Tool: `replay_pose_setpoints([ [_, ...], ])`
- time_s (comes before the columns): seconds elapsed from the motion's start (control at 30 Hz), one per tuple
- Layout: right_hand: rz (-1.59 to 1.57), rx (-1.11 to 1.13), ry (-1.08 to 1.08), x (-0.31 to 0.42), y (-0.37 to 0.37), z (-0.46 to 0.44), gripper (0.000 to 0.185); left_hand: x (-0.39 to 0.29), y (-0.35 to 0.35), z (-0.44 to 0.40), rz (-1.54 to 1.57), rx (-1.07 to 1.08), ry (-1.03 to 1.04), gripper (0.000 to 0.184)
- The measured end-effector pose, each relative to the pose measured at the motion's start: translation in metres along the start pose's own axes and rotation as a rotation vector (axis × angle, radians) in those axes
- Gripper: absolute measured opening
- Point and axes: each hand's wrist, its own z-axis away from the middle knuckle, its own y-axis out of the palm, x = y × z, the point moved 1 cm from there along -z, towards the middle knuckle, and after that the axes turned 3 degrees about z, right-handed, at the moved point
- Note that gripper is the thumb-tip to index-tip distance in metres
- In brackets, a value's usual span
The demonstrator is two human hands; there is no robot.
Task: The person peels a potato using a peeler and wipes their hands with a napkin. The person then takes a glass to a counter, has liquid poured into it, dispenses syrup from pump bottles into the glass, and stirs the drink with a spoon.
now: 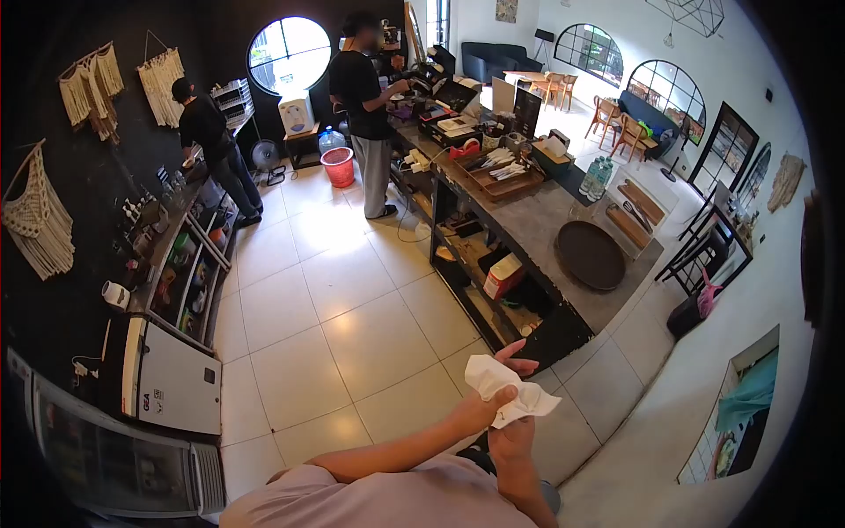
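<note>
In front of my body I hold a crumpled white tissue (534,401) in both hands. My left hand (480,412) reaches in from the left and grips the tissue, its thumb pressed on top. My right hand (512,433) comes up from below and is closed on the tissue's lower part. Some fingers show past the far edge of the tissue; I cannot tell which hand they belong to. The tissue covers most of the other fingers.
A long counter (550,211) runs ahead, bearing a round brown tray (591,254), water bottles (597,179) and a wooden cutlery tray (502,182). Two people in black shirts stand farther off. A red bucket (337,167) sits on the tiled floor (352,282). A fridge (180,374) stands left.
</note>
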Motion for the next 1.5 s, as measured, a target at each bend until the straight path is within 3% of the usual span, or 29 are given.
replay_pose_setpoints([
  [0.03, -0.001, -0.01, 0.004, 0.003, -0.001, 0.003, 0.053, -0.013, 0.006, -0.001, -0.053, 0.043, 0.01, 0.095],
  [0.1, 0.461, 0.076, -0.173, 0.012, 0.0, 0.007, 0.059, -0.023, 0.012, -0.001, -0.014, 0.109, -0.007, 0.107],
  [0.13, -0.055, 0.032, -0.152, 0.02, 0.025, 0.007, 0.064, -0.027, 0.019, 0.001, -0.12, 0.129, 0.016, 0.111],
  [0.17, -0.111, -0.099, 0.068, 0.007, 0.001, 0.018, 0.066, -0.03, 0.024, 0.003, -0.226, 0.153, 0.037, 0.114],
  [0.23, -0.238, 0.03, -0.009, 0.003, 0.0, 0.014, 0.042, -0.031, 0.009, -0.002, -0.372, 0.22, 0.056, 0.119],
  [0.3, 0.197, 0.045, -0.09, -0.014, -0.021, 0.008, 0.038, -0.043, 0.009, -0.001, -0.314, 0.161, 0.034, 0.116],
  [0.33, 0.335, -0.021, -0.107, -0.014, -0.014, 0.002, 0.032, -0.043, 0.01, 0.001, -0.211, 0.141, 0.047, 0.124],
  [0.37, -0.123, 0.084, 0.026, -0.001, -0.012, -0.004, 0.025, -0.046, 0.014, 0.003, -0.202, 0.062, -0.026, 0.131],
  [0.43, 0.023, 0.027, -0.115, 0.015, 0.012, -0.009, 0.023, -0.047, 0.004, 0.005, -0.276, 0.026, -0.078, 0.126],
  [0.5, 0.051, 0.007, 0.012, -0.007, -0.015, -0.012, 0.026, -0.053, 0.006, 0.0, -0.227, 0.025, 0.016, 0.123],
  [0.53, 0.348, 0.146, -0.025, -0.008, -0.027, -0.018, 0.029, -0.051, -0.002, 0.003, -0.187, 0.04, -0.012, 0.115],
  [0.57, 0.378, 0.176, 0.017, -0.011, -0.034, -0.019, 0.034, -0.047, -0.009, 0.0, -0.131, 0.083, 0.07, 0.094],
  [0.63, 0.337, 0.2, 0.058, -0.01, -0.031, -0.02, 0.041, -0.033, -0.037, 0.005, -0.135, 0.14, -0.212, 0.069],
  [0.67, 0.343, 0.133, 0.137, -0.01, -0.028, -0.017, 0.05, -0.024, -0.04, 0.003, -0.241, 0.075, -0.153, 0.054],
  [0.7, 0.254, 0.161, 0.095, -0.011, -0.022, -0.021, 0.046, -0.029, -0.033, 0.002, -0.203, 0.013, -0.091, 0.05],
  [0.77, 0.341, 0.143, 0.156, -0.035, -0.041, -0.018, 0.042, -0.009, -0.048, 0.0, -0.161, -0.076, -0.111, 0.05],
  [0.87, 0.152, -0.027, 0.142, -0.036, -0.049, -0.021, 0.037, 0.026, -0.068, -0.009, -0.412, 0.054, 0.004, 0.068],
  [0.97, 0.48, 0.169, 0.269, -0.044, -0.095, -0.027, 0.028, 0.048, -0.071, -0.015, -0.371, -0.049, -0.38, 0.076],
  [1.0, 0.552, 0.151, 0.215, -0.045, -0.103, -0.034, 0.028, 0.056, -0.077, -0.018, -0.395, -0.048, -0.462, 0.078],
  [1.03, 0.537, 0.122, 0.197, -0.042, -0.114, -0.039, 0.028, 0.067, -0.088, -0.025, -0.413, -0.019, -0.478, 0.078],
  [1.1, 0.966, 0.287, 0.25, -0.016, -0.125, -0.049, 0.03, 0.093, -0.109, -0.038, -0.672, 0.226, -0.547, 0.075],
  [1.17, 1.084, 0.344, 0.07, -0.013, -0.152, -0.061, 0.025, 0.113, -0.112, -0.06, -0.492, 0.263, -0.501, 0.075],
  [1.23, 1.173, 0.326, 0.044, -0.008, -0.18, -0.076, 0.02, 0.13, -0.104, -0.095, -0.726, 0.344, -0.532, 0.074],
  [1.3, 1.405, 0.463, 0.036, -0.007, -0.214, -0.1, 0.017, 0.147, -0.098, -0.136, -0.862, 0.442, -0.593, 0.073],
  [1.4, 1.372, 0.354, 0.018, 0.06, -0.233, -0.134, 0.021, 0.164, -0.069, -0.204, -0.858, 0.502, -0.44, 0.082],
  [1.5, 1.115, 0.166, 0.238, 0.099, -0.285, -0.162, 0.03, 0.171, -0.03, -0.296, -0.877, 0.624, -0.146, 0.063],
])
